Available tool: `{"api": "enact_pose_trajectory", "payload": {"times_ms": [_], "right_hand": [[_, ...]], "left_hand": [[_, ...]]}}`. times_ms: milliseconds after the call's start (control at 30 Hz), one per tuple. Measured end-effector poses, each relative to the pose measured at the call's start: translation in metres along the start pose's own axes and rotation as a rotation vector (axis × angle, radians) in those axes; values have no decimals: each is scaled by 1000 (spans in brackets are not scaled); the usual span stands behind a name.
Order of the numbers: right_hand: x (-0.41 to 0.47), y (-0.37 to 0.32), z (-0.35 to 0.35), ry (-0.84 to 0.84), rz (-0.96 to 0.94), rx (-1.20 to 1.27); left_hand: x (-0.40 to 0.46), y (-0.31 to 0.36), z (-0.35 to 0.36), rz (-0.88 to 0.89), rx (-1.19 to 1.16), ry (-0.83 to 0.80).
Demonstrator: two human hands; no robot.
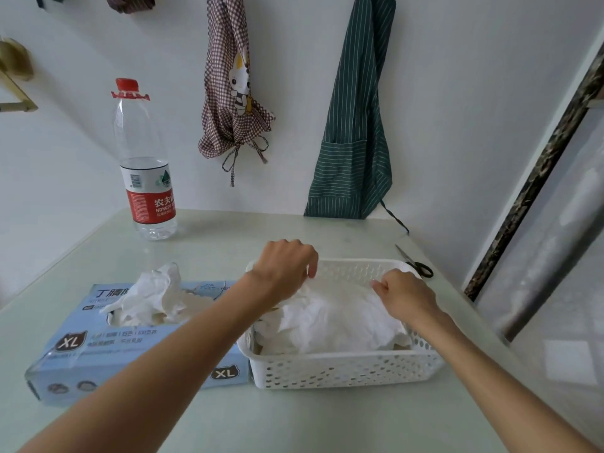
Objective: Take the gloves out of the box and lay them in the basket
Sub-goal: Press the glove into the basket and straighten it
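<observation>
Nearest me are my two forearms, reaching in from five and seven o'clock across the pale desk point(294, 420) toward the white basket point(343, 367) at centre. My left hand point(282, 266) hovers over the basket's far left corner, knuckles up, wrist bent down, fingers curled, pinching the edge of the top glove point(330, 308). My right hand point(405, 294) sits at about two o'clock of the pile, fingers likewise curled, nipping the same sheet's right edge. Between them the glove is spread across the heap already lying in the basket.

The box point(137, 351) lies touching the basket's left wall, at nine o'clock from it, with more gloves point(153, 295) bunched up out of its opening.

I judge these gloves to be featherlight, limp and thin, with no stiffness at all; they will crumple, cling together and may come out of the box several at once. Best held by pinching an edge or cuff with the fingertips, two points apart to keep one flat, and let go low so it does not drift.

A water bottle point(147, 165) stands at eleven o'clock, scissors point(415, 261) just behind the basket at one o'clock.
</observation>
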State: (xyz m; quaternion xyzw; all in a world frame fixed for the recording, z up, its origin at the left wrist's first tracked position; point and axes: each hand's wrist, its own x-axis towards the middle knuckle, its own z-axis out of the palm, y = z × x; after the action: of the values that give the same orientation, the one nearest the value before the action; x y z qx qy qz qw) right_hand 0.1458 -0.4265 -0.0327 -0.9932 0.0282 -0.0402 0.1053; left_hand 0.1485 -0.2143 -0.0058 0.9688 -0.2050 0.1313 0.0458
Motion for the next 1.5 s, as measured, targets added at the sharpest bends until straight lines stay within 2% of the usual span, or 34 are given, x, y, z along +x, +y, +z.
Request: {"api": "enact_pose_trajectory", "payload": {"times_ms": [100, 233, 267, 333, 400, 467, 533, 667, 733, 800, 833, 900, 967, 1000, 1167, 1333, 1500], "right_hand": [[1, 0, -1, -34, -1, -141], [1, 2, -9, -309, -20, -179], [-1, 3, -11, -365, -36, -188], [-5, 5, -12, -394, -65, -187], [-8, 7, -10, -337, -87, -180], [-13, 8, -12, -249, -110, -200], [-19, 6, -13, -208, -112, -251], [-26, 3, -11, -267, -143, -364], [-22, 5, -18, -246, -192, -322], [-13, 8, -27, -243, -235, -180], [-9, 9, -30, -289, -241, -83], [-8, 5, -31, -496, -228, 66], [-10, 1, -29, -675, -209, -23], [-11, -1, -26, -699, -217, -99], [-11, -6, -6, -638, -221, -226], [-17, -13, -3, -631, -204, -236], [-25, -16, -16, -645, -231, -227]], "left_hand": [[4, 3, 14, 66, 30, -10], [-9, 3, 5, 71, -57, 37], [-14, 1, 1, 74, -113, -26], [-26, 0, -4, 99, -199, -273], [-33, 0, -3, 104, -159, -495], [-35, 0, 3, 114, -33, -563], [-37, 0, 7, 126, 84, -571], [-35, 1, 4, 120, 182, -602], [-33, 2, -4, 125, 204, -561], [-33, 2, -9, 137, 184, -515], [-33, 3, -9, 136, 146, -533], [-34, 9, -5, 134, 110, -617], [-33, 12, 4, 131, 156, -666], [-32, 11, 9, 118, 162, -679], [-33, 0, 24, 69, 195, -708], [-34, -7, 33, 85, 278, -690], [-37, 0, 16, 49, 145, -633]]}}
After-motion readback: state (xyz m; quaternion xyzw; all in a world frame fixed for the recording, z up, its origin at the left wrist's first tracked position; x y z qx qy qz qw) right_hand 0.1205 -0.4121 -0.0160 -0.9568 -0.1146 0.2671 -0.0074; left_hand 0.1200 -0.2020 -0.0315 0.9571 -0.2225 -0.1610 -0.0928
